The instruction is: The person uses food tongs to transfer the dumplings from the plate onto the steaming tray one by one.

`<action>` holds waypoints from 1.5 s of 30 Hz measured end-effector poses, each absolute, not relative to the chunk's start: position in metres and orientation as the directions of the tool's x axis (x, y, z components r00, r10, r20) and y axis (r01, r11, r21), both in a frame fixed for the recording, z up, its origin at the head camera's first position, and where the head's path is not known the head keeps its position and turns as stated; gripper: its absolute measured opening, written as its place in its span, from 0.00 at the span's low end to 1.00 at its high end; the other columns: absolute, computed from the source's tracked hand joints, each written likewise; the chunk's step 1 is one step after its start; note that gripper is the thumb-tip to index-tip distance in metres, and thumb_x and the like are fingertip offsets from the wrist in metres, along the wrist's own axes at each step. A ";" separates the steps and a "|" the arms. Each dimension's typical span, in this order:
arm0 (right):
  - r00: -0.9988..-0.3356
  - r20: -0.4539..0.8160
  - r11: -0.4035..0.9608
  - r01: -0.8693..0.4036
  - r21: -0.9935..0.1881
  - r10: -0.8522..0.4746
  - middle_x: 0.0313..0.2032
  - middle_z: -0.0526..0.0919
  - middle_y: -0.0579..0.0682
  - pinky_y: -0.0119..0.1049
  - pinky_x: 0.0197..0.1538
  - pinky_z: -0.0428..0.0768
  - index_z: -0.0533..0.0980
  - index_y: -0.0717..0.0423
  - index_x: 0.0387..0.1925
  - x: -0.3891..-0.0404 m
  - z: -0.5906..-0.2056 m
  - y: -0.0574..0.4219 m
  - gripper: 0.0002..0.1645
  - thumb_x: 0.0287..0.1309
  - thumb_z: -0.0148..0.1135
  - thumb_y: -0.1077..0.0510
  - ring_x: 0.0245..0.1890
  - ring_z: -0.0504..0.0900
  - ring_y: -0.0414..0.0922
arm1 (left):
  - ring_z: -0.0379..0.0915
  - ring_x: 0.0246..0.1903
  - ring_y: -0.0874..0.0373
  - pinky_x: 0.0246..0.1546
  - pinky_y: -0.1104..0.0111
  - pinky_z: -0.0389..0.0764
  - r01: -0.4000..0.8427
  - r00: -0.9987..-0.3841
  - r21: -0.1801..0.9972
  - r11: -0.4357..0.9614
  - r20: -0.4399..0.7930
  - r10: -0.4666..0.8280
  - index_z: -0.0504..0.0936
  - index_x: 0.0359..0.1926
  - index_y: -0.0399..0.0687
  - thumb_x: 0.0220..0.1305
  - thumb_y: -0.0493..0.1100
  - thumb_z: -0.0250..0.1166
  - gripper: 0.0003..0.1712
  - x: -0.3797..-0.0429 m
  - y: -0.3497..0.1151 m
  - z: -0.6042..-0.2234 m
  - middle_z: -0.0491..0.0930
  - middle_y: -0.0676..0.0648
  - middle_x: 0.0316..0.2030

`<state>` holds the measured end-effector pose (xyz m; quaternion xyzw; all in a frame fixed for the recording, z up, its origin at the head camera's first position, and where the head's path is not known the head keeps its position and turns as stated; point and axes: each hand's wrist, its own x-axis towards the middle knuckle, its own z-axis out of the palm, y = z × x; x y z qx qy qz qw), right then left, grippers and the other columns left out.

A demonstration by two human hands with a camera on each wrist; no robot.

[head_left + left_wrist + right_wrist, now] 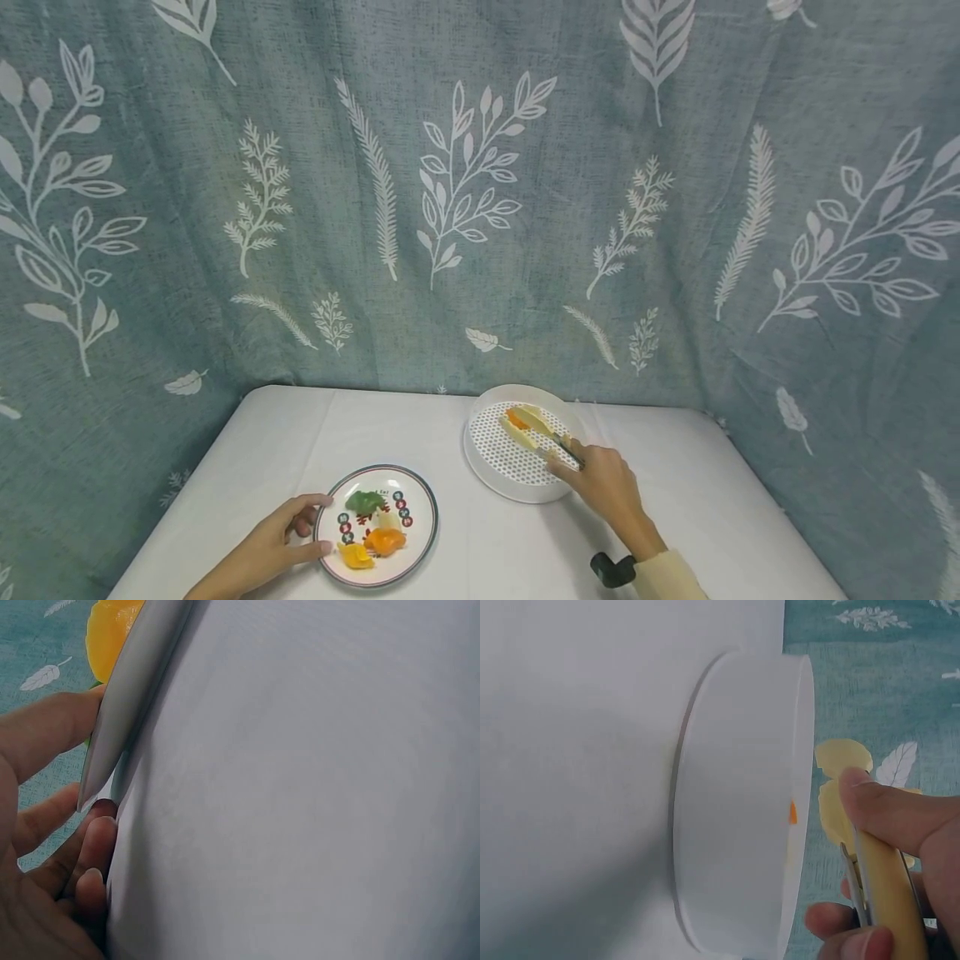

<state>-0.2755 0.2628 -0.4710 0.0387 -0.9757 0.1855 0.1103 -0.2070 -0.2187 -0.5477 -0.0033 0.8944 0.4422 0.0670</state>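
At the left, a white plate [420, 546] with a dark rim carries a green piece [365, 502], an orange piece [386, 542], a yellow piece [357, 556] and a pale piece [388, 520], all soft-looking. My left hand [281, 537] holds the plate's left rim between thumb and fingers. My right hand [603, 483] grips yellow tongs [889, 896] over a white round basket [487, 475] with a perforated base. The tongs' tips lie about another orange piece [516, 418] inside the basket; whether they pinch it I cannot tell.
A white cloth [450, 500] covers the table. Behind and at both sides hangs a blue-green curtain [480, 317] with white leaf prints. A black strap mount [612, 571] sits at my right wrist by a cream sleeve [667, 575].
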 end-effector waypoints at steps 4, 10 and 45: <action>-0.969 0.236 0.921 -0.153 -0.357 -0.069 0.18 0.66 0.45 0.36 0.23 0.64 0.82 0.57 0.60 -0.268 -0.471 0.253 0.39 0.55 0.75 0.36 0.20 0.65 0.42 | 0.67 0.41 0.55 0.44 0.58 0.71 -0.066 -0.991 0.792 0.607 -0.124 0.054 0.77 0.63 0.47 0.47 0.57 0.83 0.45 -0.207 -0.220 -0.548 0.75 0.50 0.44; -0.959 0.260 0.911 -0.201 -0.359 -0.109 0.17 0.62 0.42 0.35 0.23 0.61 0.84 0.57 0.57 -0.256 -0.472 0.236 0.39 0.51 0.78 0.37 0.19 0.61 0.39 | 0.68 0.42 0.55 0.45 0.57 0.71 -0.077 -0.991 0.796 0.600 -0.129 0.045 0.77 0.63 0.47 0.45 0.58 0.83 0.46 -0.208 -0.220 -0.548 0.75 0.50 0.44; -0.910 0.107 0.772 -0.399 -0.494 -0.402 0.16 0.61 0.35 0.29 0.23 0.59 0.86 0.53 0.55 -0.191 -0.490 0.174 0.38 0.48 0.77 0.34 0.19 0.57 0.33 | 0.67 0.41 0.56 0.41 0.62 0.69 -0.076 -0.992 0.808 0.585 -0.123 0.041 0.77 0.64 0.47 0.45 0.57 0.84 0.46 -0.206 -0.217 -0.545 0.74 0.50 0.45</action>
